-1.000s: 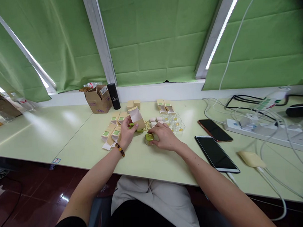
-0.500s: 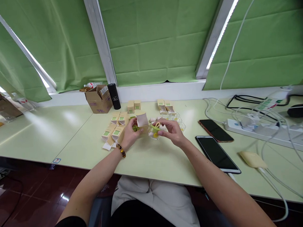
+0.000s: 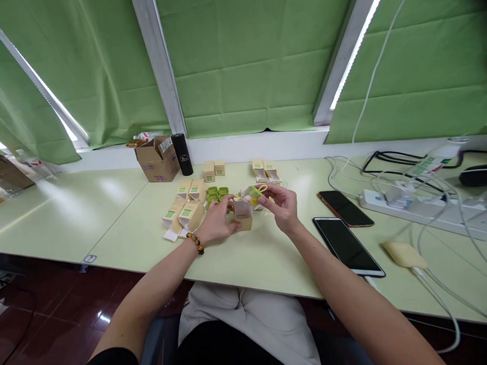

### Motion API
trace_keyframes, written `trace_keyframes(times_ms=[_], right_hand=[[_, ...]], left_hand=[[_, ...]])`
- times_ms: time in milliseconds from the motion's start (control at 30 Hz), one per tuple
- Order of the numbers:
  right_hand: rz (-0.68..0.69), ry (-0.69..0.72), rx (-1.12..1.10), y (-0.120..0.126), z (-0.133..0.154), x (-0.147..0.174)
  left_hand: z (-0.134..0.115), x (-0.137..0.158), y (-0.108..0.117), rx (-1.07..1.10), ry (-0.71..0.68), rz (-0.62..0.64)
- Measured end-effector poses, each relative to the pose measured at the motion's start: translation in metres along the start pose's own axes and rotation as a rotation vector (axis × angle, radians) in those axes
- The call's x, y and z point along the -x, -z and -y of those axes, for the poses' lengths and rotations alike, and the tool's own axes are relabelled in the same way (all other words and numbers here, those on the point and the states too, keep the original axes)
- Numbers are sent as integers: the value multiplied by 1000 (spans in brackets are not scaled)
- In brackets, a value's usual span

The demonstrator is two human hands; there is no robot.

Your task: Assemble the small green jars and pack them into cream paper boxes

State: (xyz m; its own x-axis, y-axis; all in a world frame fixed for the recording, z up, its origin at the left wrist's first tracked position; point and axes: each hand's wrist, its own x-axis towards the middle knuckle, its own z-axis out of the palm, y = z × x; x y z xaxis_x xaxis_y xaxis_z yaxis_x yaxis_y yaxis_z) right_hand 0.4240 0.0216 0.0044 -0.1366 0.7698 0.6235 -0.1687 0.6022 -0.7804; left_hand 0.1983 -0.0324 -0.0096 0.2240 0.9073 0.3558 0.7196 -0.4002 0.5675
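Observation:
My left hand [image 3: 216, 222] grips a small cream cardboard box [image 3: 244, 224], its top open and its base at the tabletop. Pinched in my right hand [image 3: 282, 205] is a small clear container with a green lid and a yellow loop [image 3: 252, 195], tilted just over the box's opening. Beyond my left fingers stand several green lidded pieces [image 3: 218, 192] in a cluster. Left of that hand lie several matching boxes [image 3: 191, 212] with raised flaps. My right hand mostly hides what lies behind it.
Two small boxes [image 3: 214, 169] stand at the back, and open ones [image 3: 266, 170] to their right. A brown carton [image 3: 158, 163] and a black cylinder [image 3: 182, 155] are by the wall. Two phones [image 3: 345, 208], a power strip [image 3: 420, 211] and tangled cables occupy the right side.
My left hand has lowered the box toward the table and slightly right, uncovering the green pieces. My right hand has raised the container over the box's opening.

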Motion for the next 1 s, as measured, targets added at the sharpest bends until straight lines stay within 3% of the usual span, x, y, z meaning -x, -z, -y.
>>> trace_keyframes(times_ms=[167, 267, 600, 1000], right_hand=[[-17, -16, -25, -2, -2, 3], [-12, -25, -36, -3, -2, 4], [107, 51, 135, -14, 5, 10], [196, 132, 365, -7, -2, 6]], left_hand=[[2, -1, -1, 135, -258, -242], [5, -2, -4, 130, -326, -262], [13, -3, -15, 89, -210, -231], [13, -5, -11, 378, -55, -178]])
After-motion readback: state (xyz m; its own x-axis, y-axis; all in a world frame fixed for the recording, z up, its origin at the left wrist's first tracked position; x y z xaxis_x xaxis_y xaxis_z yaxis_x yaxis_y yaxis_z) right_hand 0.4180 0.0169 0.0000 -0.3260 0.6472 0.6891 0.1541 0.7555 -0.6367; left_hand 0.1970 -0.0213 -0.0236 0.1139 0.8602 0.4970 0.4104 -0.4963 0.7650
